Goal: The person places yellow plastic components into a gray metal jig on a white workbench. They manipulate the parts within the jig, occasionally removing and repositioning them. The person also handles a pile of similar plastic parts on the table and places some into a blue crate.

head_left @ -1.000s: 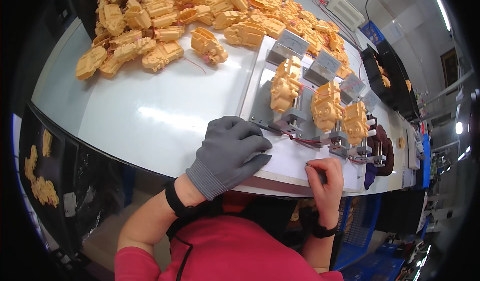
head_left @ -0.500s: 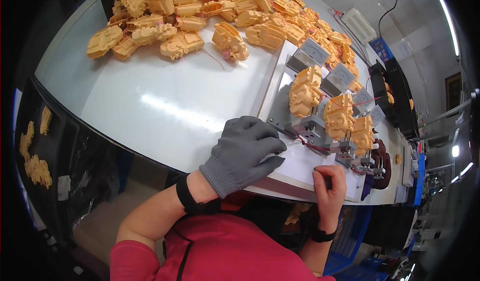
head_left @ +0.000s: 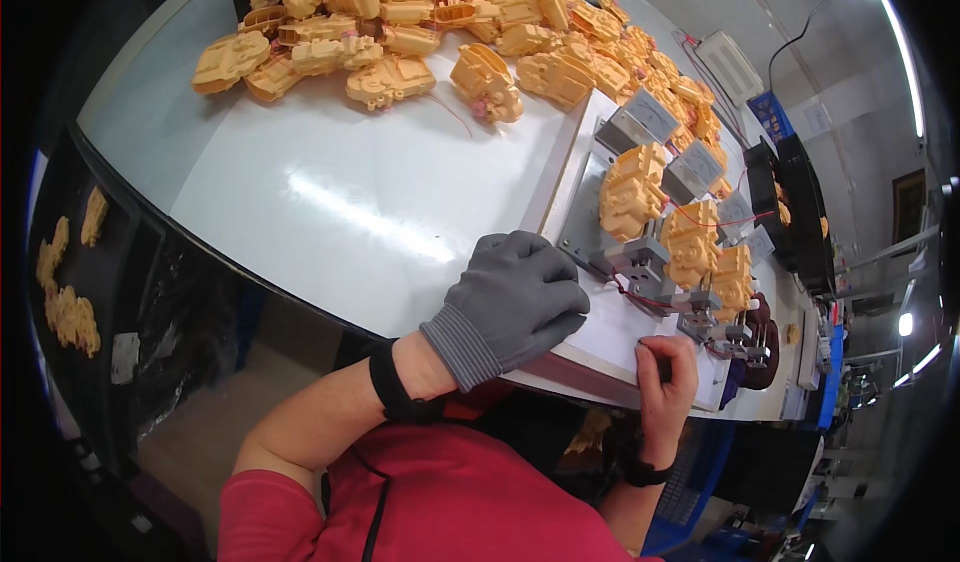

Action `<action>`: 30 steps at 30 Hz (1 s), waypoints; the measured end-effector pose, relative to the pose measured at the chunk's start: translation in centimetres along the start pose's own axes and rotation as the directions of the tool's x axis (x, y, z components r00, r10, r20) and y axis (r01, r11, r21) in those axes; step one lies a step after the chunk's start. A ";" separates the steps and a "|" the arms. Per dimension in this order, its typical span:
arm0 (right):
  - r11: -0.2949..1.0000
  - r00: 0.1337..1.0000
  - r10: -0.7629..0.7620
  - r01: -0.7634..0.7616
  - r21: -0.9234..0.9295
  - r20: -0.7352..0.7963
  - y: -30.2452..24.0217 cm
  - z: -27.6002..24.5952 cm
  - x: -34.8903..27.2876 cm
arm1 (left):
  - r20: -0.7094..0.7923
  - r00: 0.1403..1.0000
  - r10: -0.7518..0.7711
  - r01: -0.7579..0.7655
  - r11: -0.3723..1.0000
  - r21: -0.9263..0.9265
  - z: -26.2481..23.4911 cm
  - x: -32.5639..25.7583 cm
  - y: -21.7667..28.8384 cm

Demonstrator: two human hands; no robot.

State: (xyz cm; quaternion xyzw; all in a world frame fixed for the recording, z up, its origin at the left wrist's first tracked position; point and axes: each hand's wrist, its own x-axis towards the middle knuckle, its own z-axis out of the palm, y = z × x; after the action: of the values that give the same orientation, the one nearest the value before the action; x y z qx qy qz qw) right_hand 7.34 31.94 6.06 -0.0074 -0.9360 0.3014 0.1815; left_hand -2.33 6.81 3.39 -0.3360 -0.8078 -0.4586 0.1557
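White table (head_left: 270,152), left hand (head_left: 520,300) palm-down; right hand (head_left: 672,374) curled

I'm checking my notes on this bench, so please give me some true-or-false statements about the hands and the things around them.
1. The left hand wears a grey glove. True.
2. The right hand is gloved too. False: it is bare, with a black band at the wrist.
3. Yellow-orange plastic housings stand mounted in a row beyond the hands. True.
4. The left hand grips a mounted housing. False: it is apart from them, by the near edge of the white board.
5. Panel meters stand behind the mounted housings. True.
6. The person's sleeves are blue. False: they are pinkish red.
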 end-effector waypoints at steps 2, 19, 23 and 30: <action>1.000 1.000 0.006 -0.006 0.012 0.001 -0.2 0.0 0.0 | 0.010 1.000 0.004 -0.004 1.000 -0.010 -0.1 0.1 0.0; 0.994 0.993 -0.106 0.104 -0.029 -0.043 0.0 0.2 0.4 | 0.067 0.996 -0.065 0.060 0.996 0.065 -0.4 0.5 0.8; 0.991 0.990 -0.134 0.133 -0.036 -0.040 0.0 0.1 0.5 | 0.054 0.996 -0.073 0.069 0.995 0.077 -0.4 0.5 1.0; 0.991 0.990 -0.133 0.131 -0.040 -0.048 0.1 0.1 0.5 | 0.077 0.994 -0.077 0.072 0.995 0.074 -0.4 0.6 0.9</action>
State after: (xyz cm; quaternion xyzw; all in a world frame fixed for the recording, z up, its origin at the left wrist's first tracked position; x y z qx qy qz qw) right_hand 6.85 31.98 6.11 0.0437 -0.9349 0.2714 0.2243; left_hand -2.16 7.07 4.55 -0.3179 -0.8412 -0.4212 0.1180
